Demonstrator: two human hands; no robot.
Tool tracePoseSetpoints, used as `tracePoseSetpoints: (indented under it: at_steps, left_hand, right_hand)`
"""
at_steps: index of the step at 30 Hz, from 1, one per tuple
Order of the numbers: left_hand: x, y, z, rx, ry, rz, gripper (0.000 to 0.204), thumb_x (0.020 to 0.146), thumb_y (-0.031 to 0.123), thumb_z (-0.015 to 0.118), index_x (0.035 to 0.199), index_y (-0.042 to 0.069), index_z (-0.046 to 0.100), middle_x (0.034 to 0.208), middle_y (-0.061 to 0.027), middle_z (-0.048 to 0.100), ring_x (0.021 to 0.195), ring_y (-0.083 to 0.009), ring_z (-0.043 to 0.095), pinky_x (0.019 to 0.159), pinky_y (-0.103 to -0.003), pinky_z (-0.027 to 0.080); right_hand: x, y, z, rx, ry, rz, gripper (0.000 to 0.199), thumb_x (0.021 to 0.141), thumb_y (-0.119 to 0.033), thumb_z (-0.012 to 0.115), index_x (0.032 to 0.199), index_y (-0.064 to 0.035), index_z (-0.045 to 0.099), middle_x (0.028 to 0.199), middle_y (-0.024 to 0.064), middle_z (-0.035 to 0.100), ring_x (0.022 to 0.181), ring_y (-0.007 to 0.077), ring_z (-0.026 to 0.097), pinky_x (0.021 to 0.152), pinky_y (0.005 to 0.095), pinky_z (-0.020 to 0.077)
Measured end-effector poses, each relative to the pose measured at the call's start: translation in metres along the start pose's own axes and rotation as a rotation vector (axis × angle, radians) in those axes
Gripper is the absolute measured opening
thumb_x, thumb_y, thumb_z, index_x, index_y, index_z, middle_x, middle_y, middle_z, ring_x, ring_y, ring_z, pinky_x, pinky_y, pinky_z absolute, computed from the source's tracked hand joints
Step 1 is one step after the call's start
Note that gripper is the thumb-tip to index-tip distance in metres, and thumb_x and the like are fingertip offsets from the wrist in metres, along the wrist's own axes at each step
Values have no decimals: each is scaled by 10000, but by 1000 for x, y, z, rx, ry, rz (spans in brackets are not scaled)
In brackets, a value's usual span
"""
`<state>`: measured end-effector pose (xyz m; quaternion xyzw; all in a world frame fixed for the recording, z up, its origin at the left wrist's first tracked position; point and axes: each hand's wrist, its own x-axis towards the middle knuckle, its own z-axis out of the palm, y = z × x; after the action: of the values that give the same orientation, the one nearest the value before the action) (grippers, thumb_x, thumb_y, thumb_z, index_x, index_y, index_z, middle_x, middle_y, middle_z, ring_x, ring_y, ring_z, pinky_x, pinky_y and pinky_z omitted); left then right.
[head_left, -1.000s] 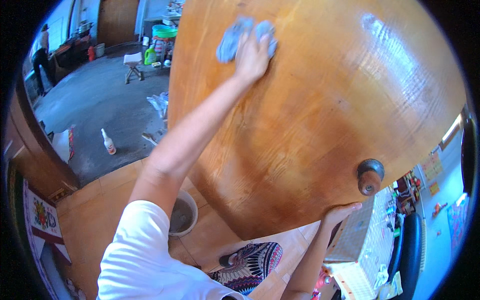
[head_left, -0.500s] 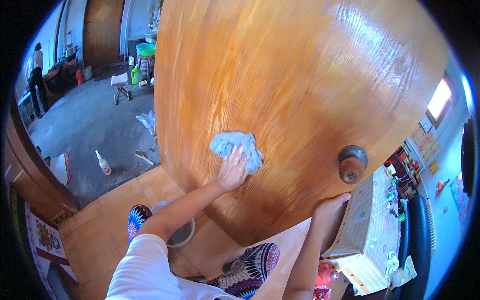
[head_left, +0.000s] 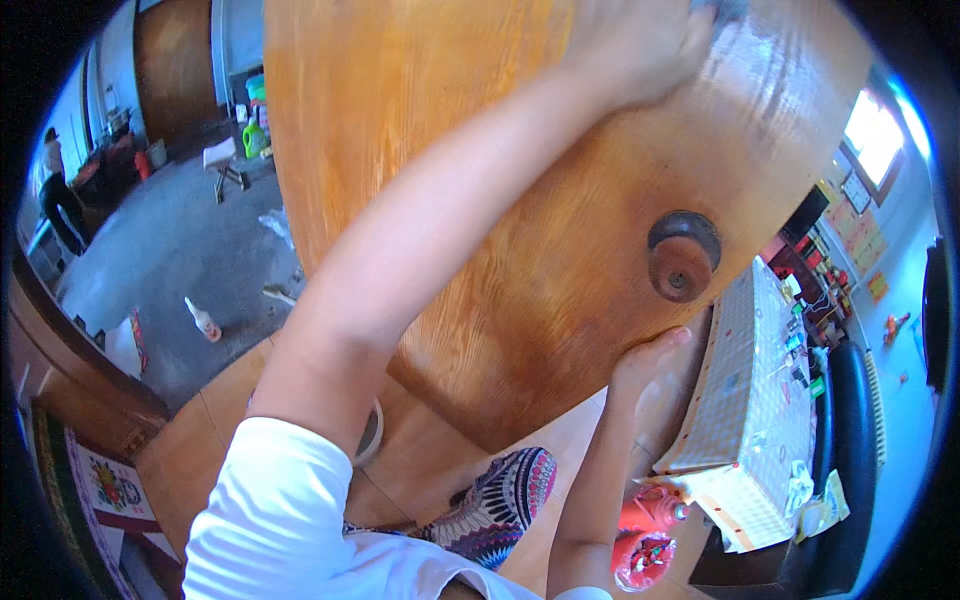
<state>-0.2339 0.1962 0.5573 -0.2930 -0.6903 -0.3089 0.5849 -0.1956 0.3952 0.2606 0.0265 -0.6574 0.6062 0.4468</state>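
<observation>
A large varnished wooden door (head_left: 480,330) fills the middle of the view, with a dark round knob (head_left: 680,270) near its right edge. My left arm reaches up across it. High on the panel my left hand (head_left: 645,50), blurred, presses a blue-grey cloth (head_left: 725,10) to the shiny surface; most of the cloth is cut off by the top of the view. Below the knob, my right hand (head_left: 645,365) holds the door by its edge, with one digit pointing right and the other fingers partly hidden.
A table with a checked cloth (head_left: 745,400) stands close on the right, beside a black sofa (head_left: 855,440). Red containers (head_left: 650,510) sit by my right forearm. A bucket rim (head_left: 372,435) shows under my left arm. Beyond the doorway are a white bottle (head_left: 203,320), a stool (head_left: 220,160) and a person (head_left: 60,190).
My left hand has swept the cloth from the lower middle of the door to its upper right. My right hand stays at the door edge. The view has shifted slightly.
</observation>
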Motion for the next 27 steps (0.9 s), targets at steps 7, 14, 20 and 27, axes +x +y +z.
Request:
tracePoseSetpoints:
  at_steps: [7, 14, 20, 27]
  left_hand:
    - [-277, -16, 24, 271, -440, 126, 484, 818, 269, 677, 1267, 122, 578, 1465, -181, 413, 1247, -448, 455, 1076, -621, 269]
    - [-343, -39, -2, 256, -627, 251, 349, 787, 179, 670, 1136, 179, 644, 1532, -103, 368, 1223, -353, 510, 980, -538, 408]
    - [-84, -34, 2, 158, -74, -32, 365, 864, 240, 635, 1201, 108, 589, 1442, -259, 390, 1183, -489, 493, 825, -505, 509]
    - [-83, -21, 27, 274, 254, 189, 395, 869, 252, 580, 1233, 99, 584, 1364, -195, 483, 1278, -387, 420, 1007, -541, 345]
  right_hand:
    - [5, -2, -3, 32, -34, 54, 813, 1009, -626, 219, 1099, 90, 594, 1050, 142, 664, 979, 237, 592, 884, 365, 454]
    - [2, -9, -1, 15, -74, 23, 808, 1009, -625, 217, 1118, 83, 591, 1065, 132, 662, 971, 213, 590, 881, 353, 453]
    - [2, -7, 7, 69, -68, 35, 803, 1011, -621, 217, 1160, 87, 567, 1142, 147, 643, 1043, 232, 584, 924, 363, 442]
    - [7, 2, 7, 48, 0, 47, 815, 1007, -631, 206, 1160, 87, 560, 1152, 152, 637, 1060, 245, 578, 952, 373, 429]
